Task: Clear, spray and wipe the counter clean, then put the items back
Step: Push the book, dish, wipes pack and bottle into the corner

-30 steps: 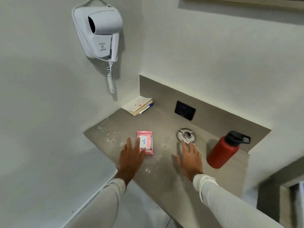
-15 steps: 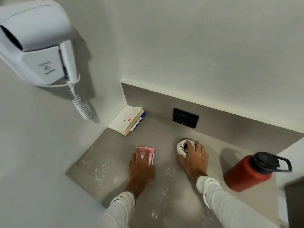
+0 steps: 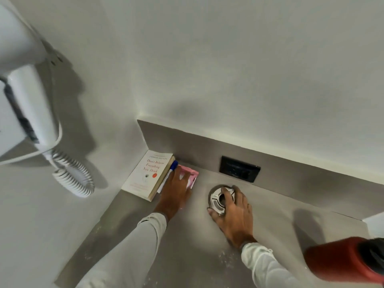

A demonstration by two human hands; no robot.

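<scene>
i judge i'm clearing the counter: my left hand presses the pink wipes pack flat-fingered beside the book; my right hand curls over the round metal cover. next, lift both away.

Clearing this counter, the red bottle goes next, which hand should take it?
Right, probably. The bottle stands at the right edge, just beyond the right hand; the left hand is over by the book, on the pink pack.

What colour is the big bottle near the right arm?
The bottle is red with a black lid, seen in the head view at the bottom right.
</scene>
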